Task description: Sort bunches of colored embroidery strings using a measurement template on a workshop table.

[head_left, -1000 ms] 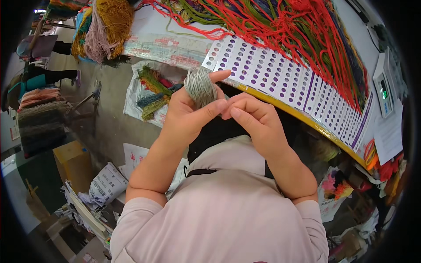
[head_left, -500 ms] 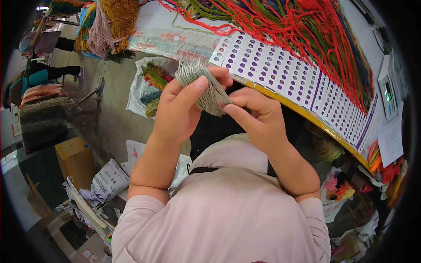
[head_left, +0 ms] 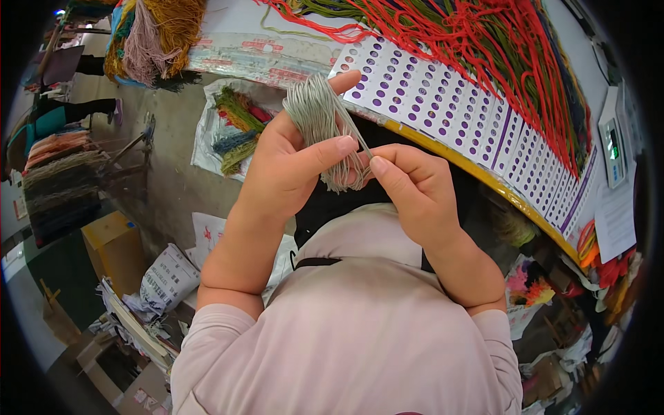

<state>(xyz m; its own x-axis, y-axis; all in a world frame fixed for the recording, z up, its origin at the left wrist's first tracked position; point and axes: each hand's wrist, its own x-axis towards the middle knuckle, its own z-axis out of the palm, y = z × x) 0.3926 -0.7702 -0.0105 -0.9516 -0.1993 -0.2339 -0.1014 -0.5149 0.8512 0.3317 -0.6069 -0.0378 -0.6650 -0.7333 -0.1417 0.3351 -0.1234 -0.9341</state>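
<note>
A looped hank of pale grey-green yarn (head_left: pixel 315 111) hangs around the fingers of my left hand (head_left: pixel 287 162). The thumb of that hand presses across the strands, and one finger sticks out beyond the loops at the top. My right hand (head_left: pixel 415 183) pinches a few strands of the same yarn between thumb and forefinger. Those strands run taut from the top of the hank down to the pinch. Both hands are in front of my body, just off the table's edge. The lower loops hang loose between the hands.
Red and green yarn (head_left: pixel 477 41) lies across the table over a white card of purple dots (head_left: pixel 429 104). A scale (head_left: pixel 612 149) stands at the right. Mixed yarn bundles lie in a white bag (head_left: pixel 207 149) on the floor. Hanks hang at upper left; a cardboard box (head_left: pixel 114 252) stands left.
My left thumb has come down across the hank and a finger has straightened upward. The right hand has drawn some strands away from the hank, slightly right and down.
</note>
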